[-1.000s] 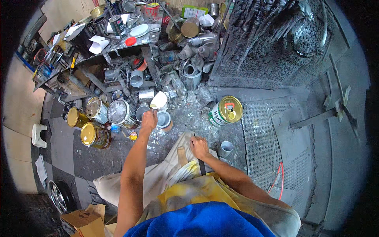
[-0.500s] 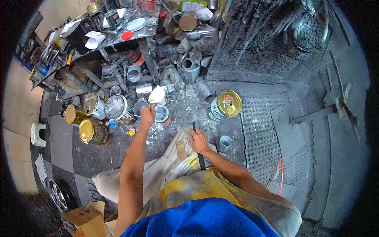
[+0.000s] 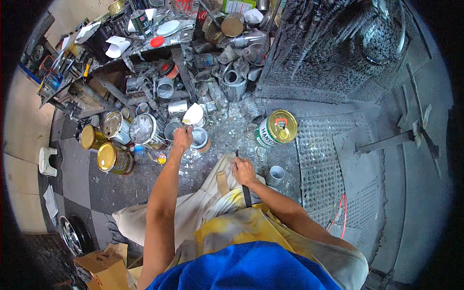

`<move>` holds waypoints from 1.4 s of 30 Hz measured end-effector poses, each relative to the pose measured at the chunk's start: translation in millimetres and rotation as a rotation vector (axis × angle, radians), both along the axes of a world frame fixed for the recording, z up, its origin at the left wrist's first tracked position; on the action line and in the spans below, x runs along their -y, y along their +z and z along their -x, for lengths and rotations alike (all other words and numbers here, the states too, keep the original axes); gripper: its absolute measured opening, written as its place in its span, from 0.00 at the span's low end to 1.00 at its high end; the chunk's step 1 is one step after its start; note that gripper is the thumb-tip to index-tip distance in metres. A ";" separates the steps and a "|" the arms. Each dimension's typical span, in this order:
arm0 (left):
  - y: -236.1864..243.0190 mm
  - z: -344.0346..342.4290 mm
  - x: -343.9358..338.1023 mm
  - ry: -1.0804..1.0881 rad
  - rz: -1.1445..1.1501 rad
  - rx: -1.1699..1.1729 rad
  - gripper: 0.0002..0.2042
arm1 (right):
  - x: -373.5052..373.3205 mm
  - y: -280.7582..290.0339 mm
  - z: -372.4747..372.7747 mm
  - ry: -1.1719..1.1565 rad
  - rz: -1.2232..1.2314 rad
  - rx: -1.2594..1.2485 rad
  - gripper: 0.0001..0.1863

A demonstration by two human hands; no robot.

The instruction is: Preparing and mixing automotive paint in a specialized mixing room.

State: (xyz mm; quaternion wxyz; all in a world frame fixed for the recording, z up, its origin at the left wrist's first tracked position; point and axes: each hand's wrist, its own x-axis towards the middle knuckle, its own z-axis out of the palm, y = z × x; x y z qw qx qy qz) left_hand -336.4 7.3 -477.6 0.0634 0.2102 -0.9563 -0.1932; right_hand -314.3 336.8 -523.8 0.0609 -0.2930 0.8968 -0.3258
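Observation:
My left hand [image 3: 182, 139] reaches forward, its closed fingers at the right rim of a grey cup [image 3: 171, 130] on the floor. Just right of that hand stands an open can with pale grey contents [image 3: 199, 139]. A round white lid or paper piece [image 3: 193, 114] lies right behind it. Over my lap, my right hand [image 3: 243, 171] is closed around a long, flat dark strip [image 3: 247, 197], which sticks out above and below the fist. A light grey plastic cup [image 3: 276, 175] stands to the right of this hand.
Several paint cans [image 3: 115, 159] cluster at the left. A green and white can with a gold lid [image 3: 281, 126] stands right of centre. Behind is a cluttered bench [image 3: 140, 47]. At the right lie a perforated mat [image 3: 319, 159] and a red hose [image 3: 344, 212].
The whole view has shifted slightly. Both hands keep almost the same places, the left at the grey cup and the right around the dark strip.

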 end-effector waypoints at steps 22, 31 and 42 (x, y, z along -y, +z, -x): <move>22.9 -9.4 -12.4 0.077 -0.318 -0.071 0.17 | -3.7 0.2 2.1 -0.002 0.013 0.042 0.09; 27.4 -10.3 -0.1 0.044 -0.362 -0.023 0.17 | 0.7 -2.6 0.6 -0.012 0.019 0.032 0.09; 26.0 -12.3 10.2 -0.012 -0.077 -0.110 0.16 | -0.8 -1.2 0.5 -0.001 0.035 0.057 0.09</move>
